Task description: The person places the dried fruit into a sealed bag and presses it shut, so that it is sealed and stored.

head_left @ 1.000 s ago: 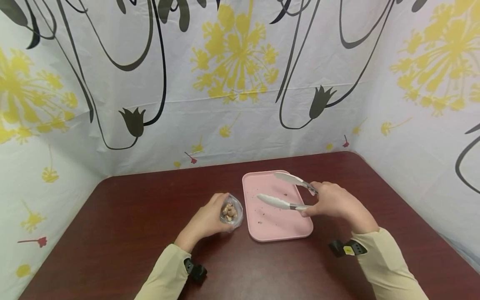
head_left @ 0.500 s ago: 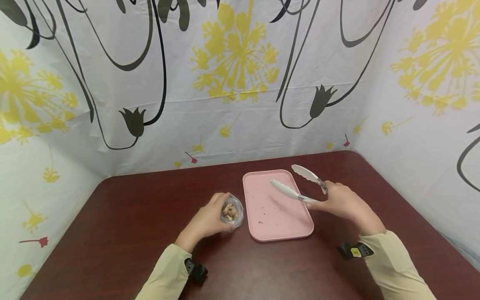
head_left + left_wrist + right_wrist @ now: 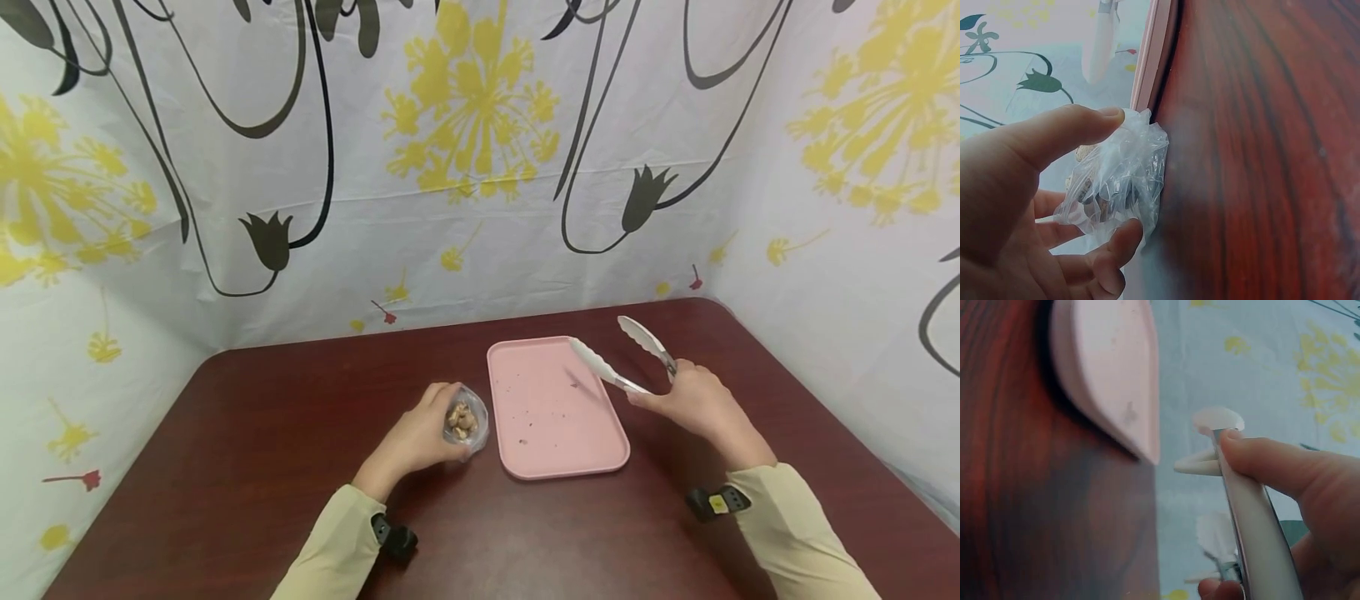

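Note:
My left hand (image 3: 416,437) holds a small clear plastic bag (image 3: 1124,172) upright on the table, thumb on one side and fingers on the other. Its mouth faces up, and light brown lumpy pieces (image 3: 461,420) lie inside; their kind is too small to tell. My right hand (image 3: 701,406) grips metal tongs (image 3: 1257,522) with white scalloped tips. The tongs' arms are spread, with nothing between them. One tip is over the right edge of a pink tray (image 3: 555,446), the other beyond it over the table. Dark crumbs dot the tray.
A dark red-brown wooden table (image 3: 262,433) carries everything. Behind and beside it hangs a white cloth (image 3: 480,250) with yellow and grey flower prints. The bag stands just left of the tray's edge.
My right hand and the tongs have moved right, from over the tray's middle to its right edge. My left hand keeps hold of the bag in the same place.

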Demonstrator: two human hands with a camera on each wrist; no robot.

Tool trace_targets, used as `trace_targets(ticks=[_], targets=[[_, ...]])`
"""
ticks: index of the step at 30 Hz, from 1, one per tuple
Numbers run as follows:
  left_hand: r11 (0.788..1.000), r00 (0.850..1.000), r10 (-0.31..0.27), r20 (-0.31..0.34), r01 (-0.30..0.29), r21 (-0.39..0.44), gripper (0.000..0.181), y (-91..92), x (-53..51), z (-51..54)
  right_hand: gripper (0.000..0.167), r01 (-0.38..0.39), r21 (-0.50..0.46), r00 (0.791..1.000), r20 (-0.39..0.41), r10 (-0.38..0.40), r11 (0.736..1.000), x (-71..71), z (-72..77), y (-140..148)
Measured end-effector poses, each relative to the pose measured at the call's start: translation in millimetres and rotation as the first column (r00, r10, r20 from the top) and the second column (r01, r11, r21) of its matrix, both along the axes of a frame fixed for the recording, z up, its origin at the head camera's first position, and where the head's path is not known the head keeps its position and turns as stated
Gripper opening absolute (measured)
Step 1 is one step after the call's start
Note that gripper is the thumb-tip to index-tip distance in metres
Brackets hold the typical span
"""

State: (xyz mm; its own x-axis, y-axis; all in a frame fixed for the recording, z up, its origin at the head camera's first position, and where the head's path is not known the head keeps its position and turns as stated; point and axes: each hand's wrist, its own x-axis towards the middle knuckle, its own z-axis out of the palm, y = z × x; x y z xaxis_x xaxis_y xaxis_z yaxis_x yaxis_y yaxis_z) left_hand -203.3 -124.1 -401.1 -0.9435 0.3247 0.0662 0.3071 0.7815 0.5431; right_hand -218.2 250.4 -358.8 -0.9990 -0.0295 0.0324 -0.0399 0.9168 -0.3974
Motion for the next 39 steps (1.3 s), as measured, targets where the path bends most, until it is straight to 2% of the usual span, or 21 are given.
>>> trace_targets(ticks=[7, 12, 23, 31, 39], targets=[[1.000, 1.000, 0.003, 0.011, -0.003, 0.006, 0.092, 0.7, 0.4, 0.9, 0.081, 0.075, -0.069, 0.997, -0.002, -0.075, 0.995, -4.9, -13.4, 1], [1.000, 1.000, 0.004, 0.014, -0.004, 0.005, 0.092, 0.3, -0.3, -0.5, 0.081, 0.109, -0.080, 0.994, -0.005, -0.110, 0.991, -9.3, -22.2, 0], [1.000, 1.000, 0.002, 0.020, -0.002, 0.010, 0.092, 0.1, -0.7, 0.0, 0.083, 0.109, -0.077, 0.993, 0.042, -0.106, 0.991, -18.5, -31.0, -1], [1.000, 1.000, 0.004, 0.017, -0.004, 0.003, 0.092, 0.0, -1.4, -0.8, 0.087, 0.110, -0.040, 0.994, 0.025, -0.109, 0.993, -24.1, -38.8, 0], [1.000, 1.000, 0.001, 0.024, -0.001, 0.003, 0.093, 0.2, -1.6, -0.5, 0.081, 0.101, -0.010, 0.994, 0.038, -0.101, 0.995, -25.5, -40.0, -2]])
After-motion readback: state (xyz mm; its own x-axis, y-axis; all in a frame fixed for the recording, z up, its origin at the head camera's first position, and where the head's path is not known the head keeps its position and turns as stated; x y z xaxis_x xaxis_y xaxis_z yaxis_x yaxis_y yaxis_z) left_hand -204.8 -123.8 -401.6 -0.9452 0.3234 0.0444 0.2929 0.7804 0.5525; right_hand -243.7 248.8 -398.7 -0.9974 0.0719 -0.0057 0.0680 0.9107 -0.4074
